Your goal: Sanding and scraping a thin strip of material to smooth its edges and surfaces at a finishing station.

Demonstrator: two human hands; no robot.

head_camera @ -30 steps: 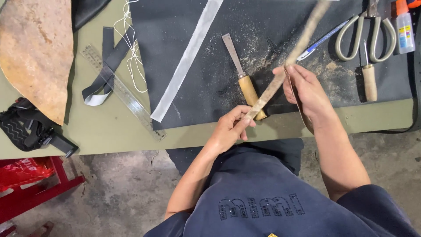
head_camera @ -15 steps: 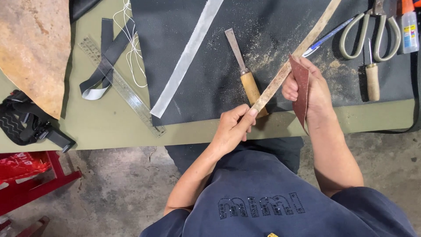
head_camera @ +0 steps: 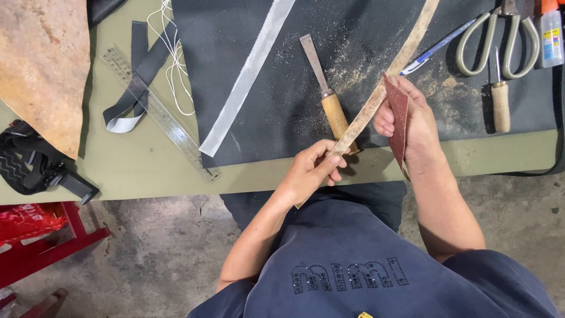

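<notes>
A long tan leather strap (head_camera: 400,62) runs diagonally from the table's front edge up to the top of the view. My left hand (head_camera: 312,168) pinches its near end just over the table edge. Higher up, my right hand (head_camera: 412,121) holds a folded piece of reddish-brown sandpaper (head_camera: 399,115) against the strap's edge. A wooden-handled chisel (head_camera: 326,94) lies on the black mat (head_camera: 265,118) right behind the strap. Tan dust is scattered on the mat around the chisel.
On the mat lie a white strip (head_camera: 247,73), large scissors (head_camera: 500,35), a wooden-handled awl (head_camera: 500,100), a blue pen (head_camera: 438,47) and a glue bottle (head_camera: 552,29). A clear ruler (head_camera: 159,112), black strap (head_camera: 132,88), white thread and a brown hide (head_camera: 41,65) sit left. A red stand (head_camera: 53,241) is below.
My right hand has slid down the strap and turned, so the sandpaper's reddish face now shows. The strap has tilted a little. My left hand keeps its hold near the table edge.
</notes>
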